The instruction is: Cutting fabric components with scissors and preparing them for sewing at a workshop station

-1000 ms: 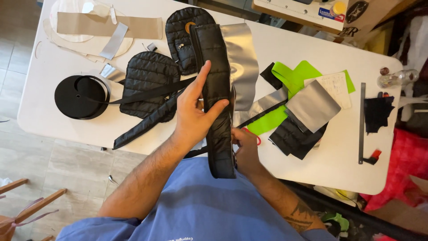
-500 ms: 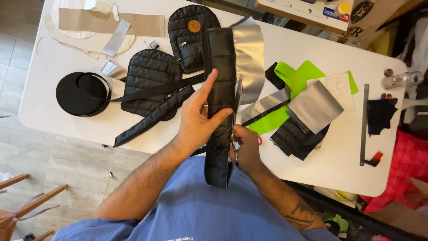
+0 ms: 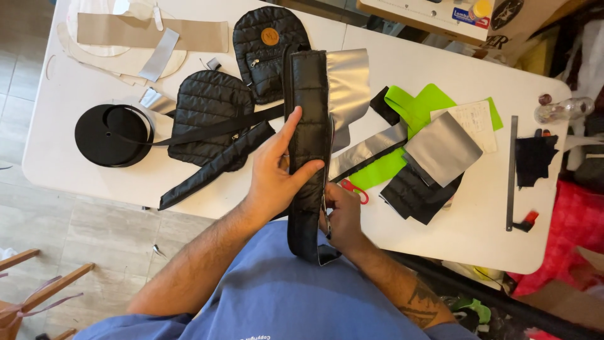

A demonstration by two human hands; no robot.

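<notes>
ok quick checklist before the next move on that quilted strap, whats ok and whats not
1. Left hand grips the strap: ok, fingers wrap its middle.
2. Right hand on the strap's lower edge: ok, though what it pinches cannot be told.
3. Strap free of clutter: not ok, its top lies over the silver fabric and the quilted panel.
4. Scissors within reach: ok, red handles beside the right hand.
5. Webbing roll out of the way: ok, at the table's left.
6. Strap's lower end: cannot tell, it hangs off the table edge against the shirt.
</notes>
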